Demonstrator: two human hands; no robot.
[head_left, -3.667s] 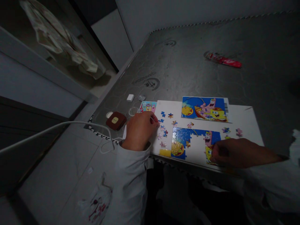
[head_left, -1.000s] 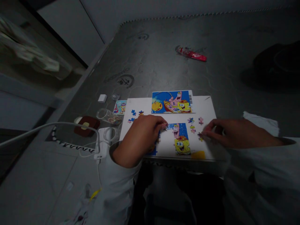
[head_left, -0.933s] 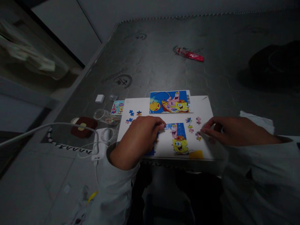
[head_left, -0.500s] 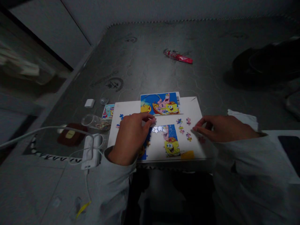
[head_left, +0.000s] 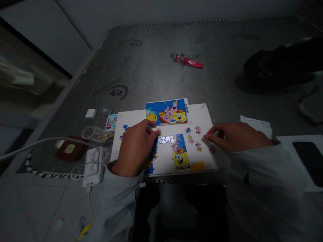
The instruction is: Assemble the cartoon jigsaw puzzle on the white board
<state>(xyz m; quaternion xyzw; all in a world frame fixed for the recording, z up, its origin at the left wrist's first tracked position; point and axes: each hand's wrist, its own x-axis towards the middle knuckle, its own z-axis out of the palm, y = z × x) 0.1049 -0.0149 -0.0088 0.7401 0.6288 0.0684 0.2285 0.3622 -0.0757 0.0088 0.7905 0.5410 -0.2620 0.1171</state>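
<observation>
A white board (head_left: 205,116) lies at the near edge of a grey mattress-like surface. A partly built cartoon jigsaw (head_left: 178,151) sits on it, with a colour reference picture (head_left: 167,112) behind. My left hand (head_left: 135,148) rests on the puzzle's left part, fingers pinched on a small puzzle piece (head_left: 158,131) near the picture's lower edge. My right hand (head_left: 234,136) lies flat on the board's right side, its fingertips next to several loose pieces (head_left: 193,136). More loose blue pieces (head_left: 125,127) lie left of my left hand.
Left of the board are a clear cup (head_left: 97,134) on its side, a small card (head_left: 111,121), a white block (head_left: 90,113), a brown case (head_left: 68,150) and a white charger with cable (head_left: 92,164). A red wrapper (head_left: 187,61) lies farther back. Dark clothing (head_left: 282,65) lies at right.
The camera has swung right, so the board sits more centred. My left hand drew up from the puzzle's top edge toward the reference picture. My right hand stayed beside the loose pieces.
</observation>
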